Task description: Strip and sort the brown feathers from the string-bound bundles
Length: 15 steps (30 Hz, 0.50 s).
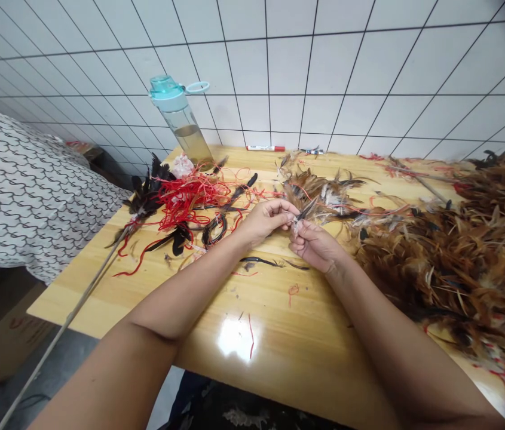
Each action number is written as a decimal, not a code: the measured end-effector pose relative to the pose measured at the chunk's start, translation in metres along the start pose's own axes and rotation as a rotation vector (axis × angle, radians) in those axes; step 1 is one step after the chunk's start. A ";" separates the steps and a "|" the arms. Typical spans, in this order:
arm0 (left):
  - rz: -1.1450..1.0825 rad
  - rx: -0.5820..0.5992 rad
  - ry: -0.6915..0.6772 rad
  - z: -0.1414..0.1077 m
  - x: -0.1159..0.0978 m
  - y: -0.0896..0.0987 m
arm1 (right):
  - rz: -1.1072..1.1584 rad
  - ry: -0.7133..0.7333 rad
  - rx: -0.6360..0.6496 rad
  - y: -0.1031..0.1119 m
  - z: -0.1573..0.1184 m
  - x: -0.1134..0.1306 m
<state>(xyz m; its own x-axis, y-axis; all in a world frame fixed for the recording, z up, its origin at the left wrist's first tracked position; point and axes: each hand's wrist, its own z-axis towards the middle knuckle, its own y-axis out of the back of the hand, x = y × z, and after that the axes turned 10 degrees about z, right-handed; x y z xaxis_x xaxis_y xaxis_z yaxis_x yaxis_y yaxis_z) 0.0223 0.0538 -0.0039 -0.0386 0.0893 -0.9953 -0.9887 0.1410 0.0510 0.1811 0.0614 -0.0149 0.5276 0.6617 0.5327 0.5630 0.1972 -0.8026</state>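
Note:
Both hands meet over the middle of the wooden table, pinching a small tuft of dark and whitish feathers (308, 209) between the fingertips. My left hand (271, 220) is closed at the tuft's left side. My right hand (317, 243) is closed on its lower end, with the fingers curled in. Just behind them lies a loose heap of brown and grey feathers (319, 186). To the left is a tangle of red string (184, 197) with black feathers around it. Exactly how the fingers grip the tuft is partly hidden.
A large pile of brown feathers (449, 257) covers the table's right side. A long stick (86, 292) with black feathers at its end overhangs the left edge. A water bottle (187, 128) and a red-and-white marker (265, 148) stand and lie near the tiled wall (288, 68).

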 end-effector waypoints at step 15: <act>0.068 -0.053 0.047 -0.002 -0.009 -0.004 | -0.096 0.237 -0.159 0.001 0.007 -0.006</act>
<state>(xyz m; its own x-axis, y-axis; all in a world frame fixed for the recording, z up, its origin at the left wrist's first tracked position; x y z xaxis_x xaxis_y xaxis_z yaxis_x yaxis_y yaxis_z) 0.0263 0.0505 0.0046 -0.1116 0.0501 -0.9925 -0.9898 0.0838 0.1155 0.1742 0.0627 -0.0211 0.5905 0.4544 0.6669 0.7000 0.1227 -0.7035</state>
